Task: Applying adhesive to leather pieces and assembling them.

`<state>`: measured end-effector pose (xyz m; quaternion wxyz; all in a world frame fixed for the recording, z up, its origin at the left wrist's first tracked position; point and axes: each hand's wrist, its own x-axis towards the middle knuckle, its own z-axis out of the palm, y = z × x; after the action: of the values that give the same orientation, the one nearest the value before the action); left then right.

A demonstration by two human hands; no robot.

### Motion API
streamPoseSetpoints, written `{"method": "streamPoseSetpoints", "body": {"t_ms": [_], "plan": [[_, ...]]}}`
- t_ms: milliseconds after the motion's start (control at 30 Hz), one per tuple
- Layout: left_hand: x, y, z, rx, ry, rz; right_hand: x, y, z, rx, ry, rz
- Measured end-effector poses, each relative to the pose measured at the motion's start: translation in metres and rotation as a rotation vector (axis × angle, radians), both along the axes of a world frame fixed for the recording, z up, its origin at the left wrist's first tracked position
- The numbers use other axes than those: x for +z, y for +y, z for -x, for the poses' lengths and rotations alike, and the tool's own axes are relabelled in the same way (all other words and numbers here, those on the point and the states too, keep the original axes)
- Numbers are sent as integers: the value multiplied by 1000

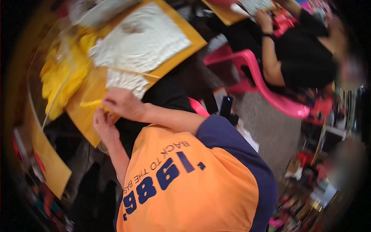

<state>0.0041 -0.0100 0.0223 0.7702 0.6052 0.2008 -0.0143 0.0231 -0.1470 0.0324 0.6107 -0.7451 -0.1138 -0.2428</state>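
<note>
Both hands meet over the near edge of a tan tabletop (83, 120). A narrow, soft-looking yellow strip (92, 103) runs between them and sticks out to the left. My right hand (125, 103) pinches it from above with thumb and fingers. Just below, my left hand (106, 125) has its fingers curled up against the strip's near end; slight blur hides the exact grip. To the left lies a heap of similar yellow pieces (65, 73). Beyond my right hand is a small white crumpled sheet (127, 81), with a thin wooden stick (133, 72) along its far edge.
A large wrinkled white sheet (148, 38) covers the table's far part, near a clear plastic bag (98, 11). A thin pale hoop (58, 94) arches over the yellow heap. At right, another person in black (305, 58) sits on a pink chair (253, 71).
</note>
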Motion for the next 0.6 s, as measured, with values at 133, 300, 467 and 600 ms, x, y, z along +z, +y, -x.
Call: {"method": "streamPoseSetpoints", "body": {"t_ms": [133,300,467,600], "plan": [[-12,8,-11,-68,172,281,-7,-3,7,-51,5,-13],[-11,-1,-15,-167,210,304,-13,-17,10,-68,-41,-28],[4,-24,-19,-15,73,177,-7,-29,2,-104,108,-181],[-20,19,-28,-164,-112,249,-4,-36,-2,-70,233,-378]]}}
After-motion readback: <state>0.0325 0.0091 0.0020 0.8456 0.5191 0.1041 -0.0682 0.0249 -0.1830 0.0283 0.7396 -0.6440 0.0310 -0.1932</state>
